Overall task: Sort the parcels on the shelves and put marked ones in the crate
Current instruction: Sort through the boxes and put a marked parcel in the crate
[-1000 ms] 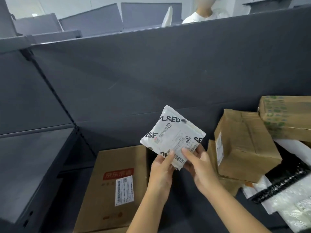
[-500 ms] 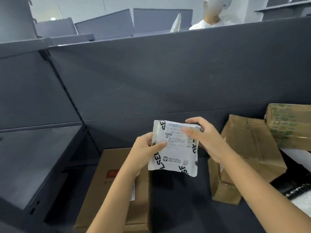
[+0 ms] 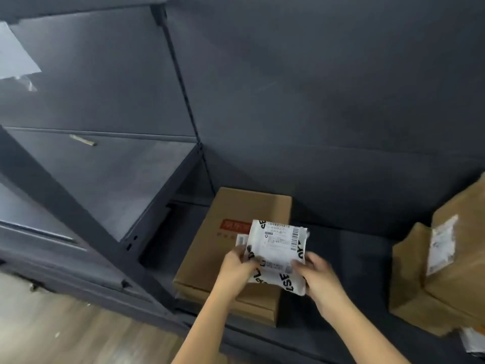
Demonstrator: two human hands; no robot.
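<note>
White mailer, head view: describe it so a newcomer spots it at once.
Find the dark grey metal shelving and the flat brown cardboard box with a red label on its lower shelf. Over that box, the left hand and right hand hold the small white plastic mailer bag. Unlike the brown cardboard boxes nearby, it is white with bold black lettering.

The dark shelf [image 3: 341, 269] bears a flat cardboard box [image 3: 236, 211] and, apart, stacked cartons [image 3: 454, 279].

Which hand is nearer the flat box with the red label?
Left. The left hand is over the flat box; the right hand is just past its right edge.
</note>
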